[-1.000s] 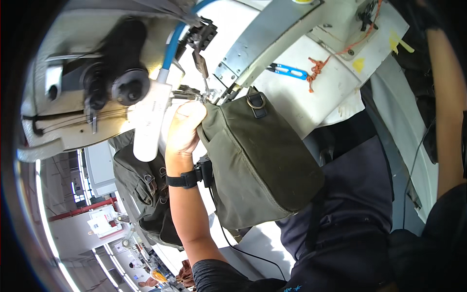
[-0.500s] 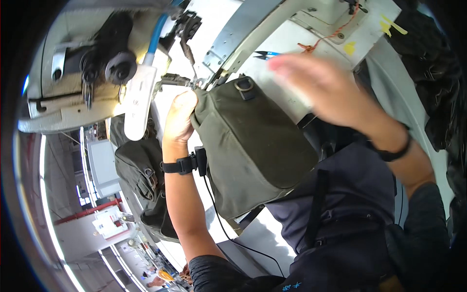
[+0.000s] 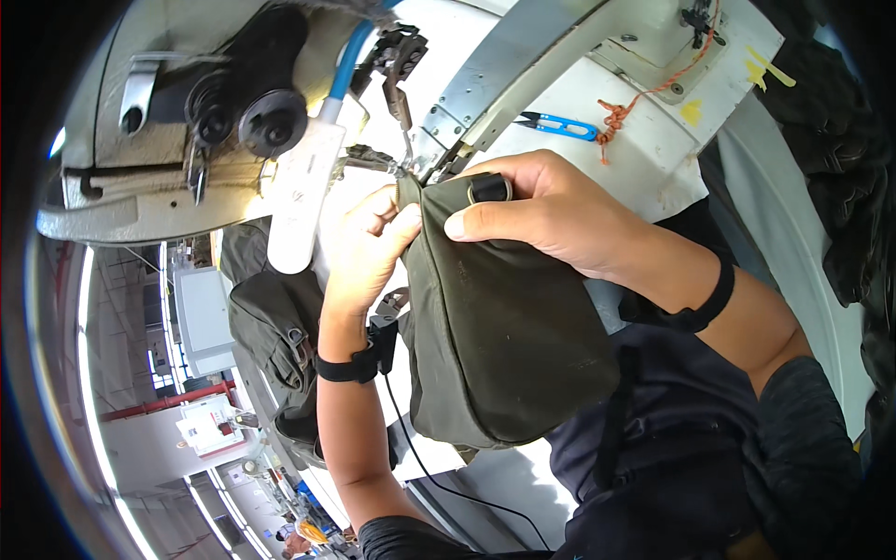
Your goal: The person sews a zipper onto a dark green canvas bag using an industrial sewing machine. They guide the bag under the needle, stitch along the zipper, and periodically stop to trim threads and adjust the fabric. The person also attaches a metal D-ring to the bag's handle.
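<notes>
An olive-green fabric bag (image 3: pixel 513 327) hangs from the bed of a sewing machine (image 3: pixel 523 75) down toward my lap. Its top edge lies at the needle and presser foot (image 3: pixel 408 168). My left hand (image 3: pixel 369 247) pinches the bag's left edge just below the foot, thumb on top. With the thumb on its front and the fingers behind, my right hand (image 3: pixel 551 210) grips the bag's upper right part, beside a black strap loop with a metal ring (image 3: pixel 490 188). The fingers behind the fabric are partly hidden.
Blue thread snips (image 3: pixel 565 126) lie on the machine table near a knotted orange cord (image 3: pixel 611 121). A white paddle-shaped piece (image 3: pixel 303 201) hangs left of the needle. More olive bags (image 3: pixel 275 322) lie to the left. Dark material (image 3: pixel 831 177) is piled at the far right.
My right hand has come down from the air above the table and taken hold of the bag. The bag has turned slightly, and its strap loop has shifted right and down.
</notes>
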Demonstrator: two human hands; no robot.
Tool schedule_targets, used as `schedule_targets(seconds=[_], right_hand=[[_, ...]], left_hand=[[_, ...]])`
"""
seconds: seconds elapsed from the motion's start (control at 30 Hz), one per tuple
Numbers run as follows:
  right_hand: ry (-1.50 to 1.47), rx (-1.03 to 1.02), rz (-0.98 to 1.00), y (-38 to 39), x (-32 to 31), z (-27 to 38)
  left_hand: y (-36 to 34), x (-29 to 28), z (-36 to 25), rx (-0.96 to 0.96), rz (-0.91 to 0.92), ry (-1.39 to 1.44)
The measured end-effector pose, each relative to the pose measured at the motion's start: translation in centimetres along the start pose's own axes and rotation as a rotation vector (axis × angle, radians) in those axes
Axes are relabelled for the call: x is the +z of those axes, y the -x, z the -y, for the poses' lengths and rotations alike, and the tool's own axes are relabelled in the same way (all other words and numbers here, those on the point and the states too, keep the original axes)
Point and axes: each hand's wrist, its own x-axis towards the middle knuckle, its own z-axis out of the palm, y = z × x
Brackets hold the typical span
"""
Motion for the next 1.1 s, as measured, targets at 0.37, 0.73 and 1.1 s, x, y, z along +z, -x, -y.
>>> schedule_targets(seconds=[0.37, 0.73, 1.1], right_hand=[[-0.031, 0.03, -0.028, -0.9, -0.6, 0.1], [0.029, 0.048, -0.019, -2.1, -1.3, 0.2], [0.97, -0.428, -0.285, -2.1, 0.4, 2.7]], left_hand=[[-0.4, 0.8, -0.5, -0.049, 0.072, 0.198], [-1.5, 0.6, -0.6, -0.016, 0.117, 0.23], [-2.4, -1.8, -2.4, 0.207, 0.031, -0.146]])
